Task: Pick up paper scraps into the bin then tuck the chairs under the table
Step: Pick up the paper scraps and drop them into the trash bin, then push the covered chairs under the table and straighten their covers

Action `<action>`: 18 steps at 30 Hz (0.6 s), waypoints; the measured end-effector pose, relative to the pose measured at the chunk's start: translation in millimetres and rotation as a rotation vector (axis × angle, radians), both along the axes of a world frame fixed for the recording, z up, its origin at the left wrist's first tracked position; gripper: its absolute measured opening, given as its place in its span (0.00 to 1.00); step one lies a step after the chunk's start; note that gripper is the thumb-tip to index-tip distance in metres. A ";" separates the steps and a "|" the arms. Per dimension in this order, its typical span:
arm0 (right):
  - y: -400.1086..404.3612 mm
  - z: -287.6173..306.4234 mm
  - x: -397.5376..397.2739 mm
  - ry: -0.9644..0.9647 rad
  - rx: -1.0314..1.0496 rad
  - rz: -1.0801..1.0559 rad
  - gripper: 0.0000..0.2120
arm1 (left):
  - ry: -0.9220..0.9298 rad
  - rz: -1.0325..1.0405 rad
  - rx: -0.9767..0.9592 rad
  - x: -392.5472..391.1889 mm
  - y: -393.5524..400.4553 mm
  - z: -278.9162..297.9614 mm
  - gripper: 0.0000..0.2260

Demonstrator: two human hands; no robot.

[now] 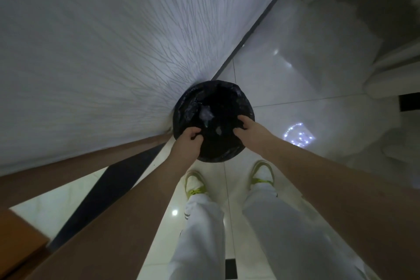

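Observation:
A round bin (193, 102) lined with a black plastic bag stands on the floor against the wall, straight below me. Pale paper scraps (206, 114) lie inside it. My left hand (187, 142) curls its fingers over the near left rim and grips the bag's edge. My right hand (248, 130) does the same on the near right rim. Whether either hand also holds paper is hidden by the fingers.
A white textured wall (102, 52) fills the left and top. Glossy white floor tiles (306, 75) spread to the right. A wooden furniture edge (20, 229) shows at the lower left. My legs and yellow-white shoes (195, 185) stand just behind the bin.

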State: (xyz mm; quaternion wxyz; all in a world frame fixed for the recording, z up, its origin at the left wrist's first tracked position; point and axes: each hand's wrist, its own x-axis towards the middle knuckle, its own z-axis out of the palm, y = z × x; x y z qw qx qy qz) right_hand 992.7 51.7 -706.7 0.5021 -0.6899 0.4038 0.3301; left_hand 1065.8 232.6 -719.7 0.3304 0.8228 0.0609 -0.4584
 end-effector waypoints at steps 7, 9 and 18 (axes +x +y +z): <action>-10.8 64.0 -53.9 0.027 -0.081 0.193 0.26 | -0.079 -0.466 0.136 -26.8 6.5 72.9 0.15; -10.8 94.2 -73.1 0.069 -0.095 0.243 0.26 | -0.095 -0.590 0.171 -38.1 13.8 97.9 0.15; -4.9 225.4 -175.6 0.156 -0.207 0.448 0.23 | -0.175 -0.960 0.268 -100.2 37.6 207.7 0.16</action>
